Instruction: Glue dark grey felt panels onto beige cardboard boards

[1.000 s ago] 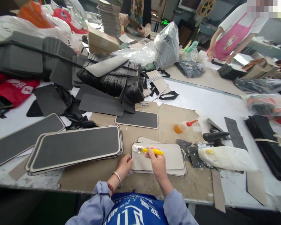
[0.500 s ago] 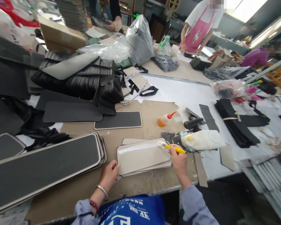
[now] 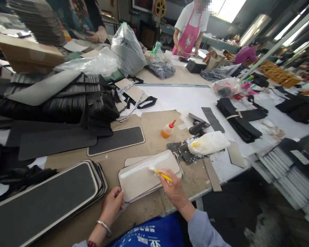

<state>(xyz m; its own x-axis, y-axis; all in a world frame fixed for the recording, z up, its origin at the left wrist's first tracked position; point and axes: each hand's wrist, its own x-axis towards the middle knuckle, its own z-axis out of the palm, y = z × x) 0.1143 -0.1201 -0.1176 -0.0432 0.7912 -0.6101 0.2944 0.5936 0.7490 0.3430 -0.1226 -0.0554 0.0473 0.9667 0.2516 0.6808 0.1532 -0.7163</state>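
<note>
My right hand is closed round the yellow handle of a small brush. Its bristles, white with paste, rest on the middle of a beige rounded panel. A wet, shiny streak runs along the panel's far edge. Beneath lie one or more similar panels, slightly fanned out. At the near left corner, my left hand pinches the panel's edge with curled fingers. A white plastic container with white paste about it lies on its side right of the panels.
Dark panels with pale borders are stacked at left. Beyond the work stand a squeeze bottle with orange liquid and a single dark panel. Bundled black strips lie right. A person in a pink apron works across the table.
The brush has moved left from the panel's right end to its middle, and the wet streak now reaches the far right corner. My left hand stays at the corner. The view has turned right.
</note>
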